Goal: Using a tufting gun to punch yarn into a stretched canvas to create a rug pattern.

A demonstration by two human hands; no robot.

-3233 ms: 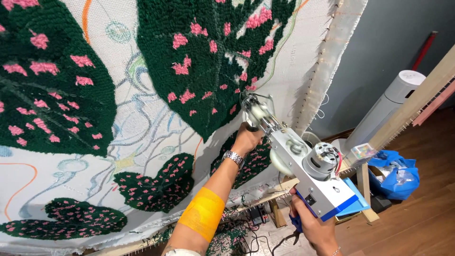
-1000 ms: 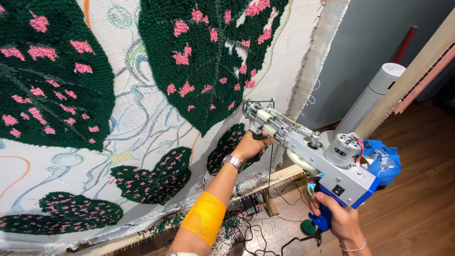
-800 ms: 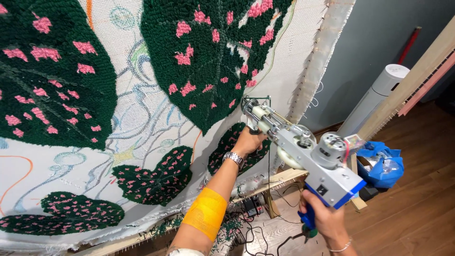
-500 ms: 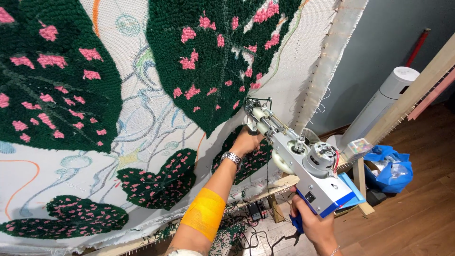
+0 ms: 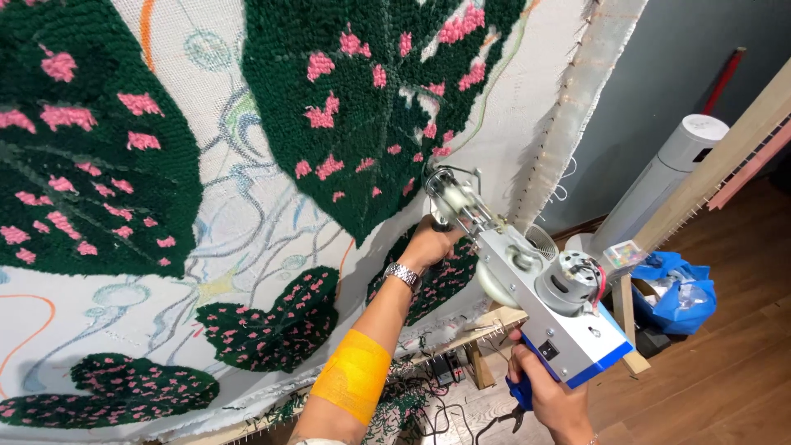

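Left hand (image 5: 430, 244) grips tufting gun (image 5: 527, 284) front | right hand (image 5: 548, 400) clenches rear handle | tip touches cloth (image 5: 272, 222)

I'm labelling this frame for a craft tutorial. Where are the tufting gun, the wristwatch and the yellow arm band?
tufting gun (image 5: 568, 346): head view, on its white body.
wristwatch (image 5: 404, 275): head view, on the metal band.
yellow arm band (image 5: 353, 375): head view, mid-wrap on the forearm.

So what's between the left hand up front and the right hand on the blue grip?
In the head view, the tufting gun's metal body and motor span from left hand to right hand.
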